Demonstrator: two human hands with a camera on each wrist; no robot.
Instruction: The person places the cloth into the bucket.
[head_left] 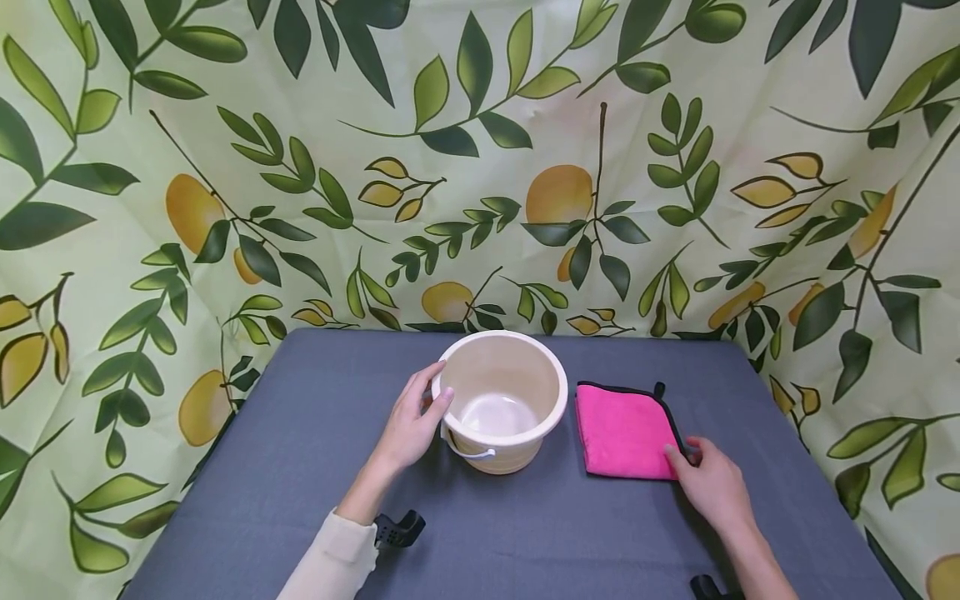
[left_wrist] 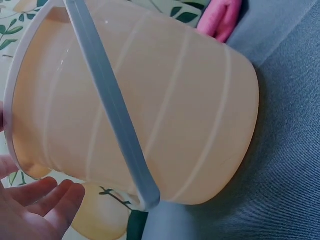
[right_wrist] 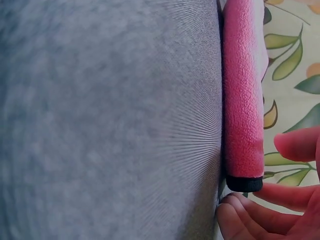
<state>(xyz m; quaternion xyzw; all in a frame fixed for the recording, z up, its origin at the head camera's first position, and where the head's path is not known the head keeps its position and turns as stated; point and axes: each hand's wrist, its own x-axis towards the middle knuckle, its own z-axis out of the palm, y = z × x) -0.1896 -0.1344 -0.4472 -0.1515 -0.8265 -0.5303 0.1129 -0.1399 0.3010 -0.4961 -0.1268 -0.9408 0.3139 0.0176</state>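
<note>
A cream bucket [head_left: 501, 450] stands upright on the grey-blue table, its inside visible from above. Its pale handle [left_wrist: 112, 107] hangs down along the outer wall. At the bucket's left rim, my left hand [head_left: 411, 421] holds on with the thumb over the edge; the other fingers spread outside the wall. To the right lies a folded pink cloth [head_left: 626, 433] with black edging and a small loop. My right hand [head_left: 712, 483] is at its near right corner. In the right wrist view, the thumb [right_wrist: 297, 144] hovers apart from the cloth, while fingertips meet its black edge.
The grey-blue table [head_left: 300, 433] runs back to a hanging fabric [head_left: 480, 192] printed with leaves and fruit, which also flanks both sides. Black wrist mounts [head_left: 401, 529] show below the hands.
</note>
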